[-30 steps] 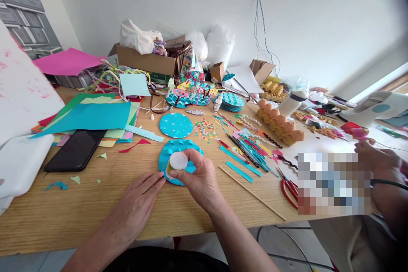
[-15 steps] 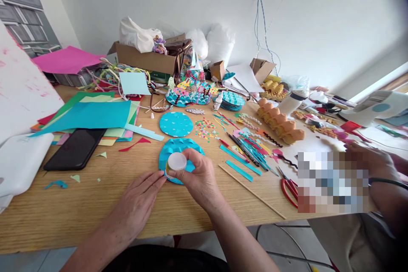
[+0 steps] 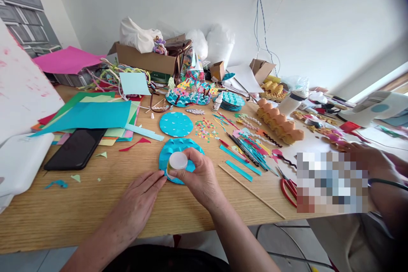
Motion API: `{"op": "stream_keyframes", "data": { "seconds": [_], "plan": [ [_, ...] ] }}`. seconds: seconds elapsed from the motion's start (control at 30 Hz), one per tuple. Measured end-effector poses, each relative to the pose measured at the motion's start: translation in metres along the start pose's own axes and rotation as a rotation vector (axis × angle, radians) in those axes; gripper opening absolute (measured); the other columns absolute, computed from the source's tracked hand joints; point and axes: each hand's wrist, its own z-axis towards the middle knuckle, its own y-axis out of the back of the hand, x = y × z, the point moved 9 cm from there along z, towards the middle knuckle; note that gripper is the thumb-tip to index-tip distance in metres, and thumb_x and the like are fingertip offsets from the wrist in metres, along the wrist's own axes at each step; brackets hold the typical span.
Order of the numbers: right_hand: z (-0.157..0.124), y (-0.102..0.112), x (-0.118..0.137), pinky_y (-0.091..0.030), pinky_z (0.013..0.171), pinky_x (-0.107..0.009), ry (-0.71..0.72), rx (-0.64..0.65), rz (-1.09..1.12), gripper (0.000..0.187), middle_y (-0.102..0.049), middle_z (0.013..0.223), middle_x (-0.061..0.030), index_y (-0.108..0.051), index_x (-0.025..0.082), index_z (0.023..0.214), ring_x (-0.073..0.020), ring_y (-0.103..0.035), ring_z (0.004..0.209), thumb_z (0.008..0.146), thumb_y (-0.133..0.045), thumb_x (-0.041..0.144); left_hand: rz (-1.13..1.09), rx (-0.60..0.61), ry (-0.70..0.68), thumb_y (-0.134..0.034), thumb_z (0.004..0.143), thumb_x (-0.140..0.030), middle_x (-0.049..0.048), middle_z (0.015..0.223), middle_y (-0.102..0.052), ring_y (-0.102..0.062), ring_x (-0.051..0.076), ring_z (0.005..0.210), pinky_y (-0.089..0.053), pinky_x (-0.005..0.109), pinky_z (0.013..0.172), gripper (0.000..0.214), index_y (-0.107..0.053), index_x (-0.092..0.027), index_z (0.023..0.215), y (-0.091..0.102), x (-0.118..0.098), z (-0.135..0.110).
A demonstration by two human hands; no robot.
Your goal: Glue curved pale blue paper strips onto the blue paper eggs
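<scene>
Seemingly gluing: right hand (image 3: pixel 200 174) — fingers round glue stick (image 3: pixel 177 163), over blue disc (image 3: pixel 165 152); left hand (image 3: pixel 143 193) — fingers at rim, grip unclear. Next move calls for steadiness.

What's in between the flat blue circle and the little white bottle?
In the head view, a little fish shape lies on the table between the flat blue circle and the white bottle.
</scene>
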Motion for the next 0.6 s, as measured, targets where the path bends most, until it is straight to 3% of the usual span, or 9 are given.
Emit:
{"op": "stream_keyframes", "data": {
  "seconds": [0.1, 0.23, 0.6],
  "plan": [
    [-0.0011, -0.0019, 0.0018, -0.041, 0.061, -0.023, 0.001, 0.046, -0.016, 0.015, -0.062, 0.072, 0.0020, -0.057, 0.020, 0.074, -0.0132, -0.054, 0.067, 0.071, -0.067, 0.030, 0.001, -0.009, -0.019, -0.035, 0.085, -0.012, 0.0070, 0.122, -0.060, -0.056, 0.022, 0.110, -0.049, 0.037, 0.091, 0.042, -0.054, -0.019, 0.122, 0.0020, -0.0025, 0.0004],
    [-0.0041, -0.0042, 0.0048, -0.042, 0.067, -0.024, -0.012, 0.110, -0.075, 0.021, -0.063, 0.083, -0.0008, -0.057, 0.018, 0.087, -0.0148, -0.055, 0.076, 0.071, -0.068, 0.026, 0.028, -0.017, -0.021, -0.033, 0.084, -0.010, 0.0073, 0.120, -0.062, -0.057, 0.022, 0.109, -0.049, 0.036, 0.091, 0.044, -0.055, -0.019, 0.121, 0.0039, -0.0035, 0.0013],
    [-0.0029, -0.0039, 0.0085, -0.044, 0.069, -0.025, 0.001, 0.122, -0.115, 0.022, -0.064, 0.086, -0.0011, -0.058, 0.019, 0.091, -0.0148, -0.056, 0.077, 0.072, -0.067, 0.026, 0.039, -0.006, -0.013, -0.032, 0.084, -0.010, 0.0070, 0.118, -0.062, -0.057, 0.021, 0.108, -0.049, 0.036, 0.091, 0.044, -0.056, -0.019, 0.119, 0.0019, -0.0036, 0.0019]
  ]
}}
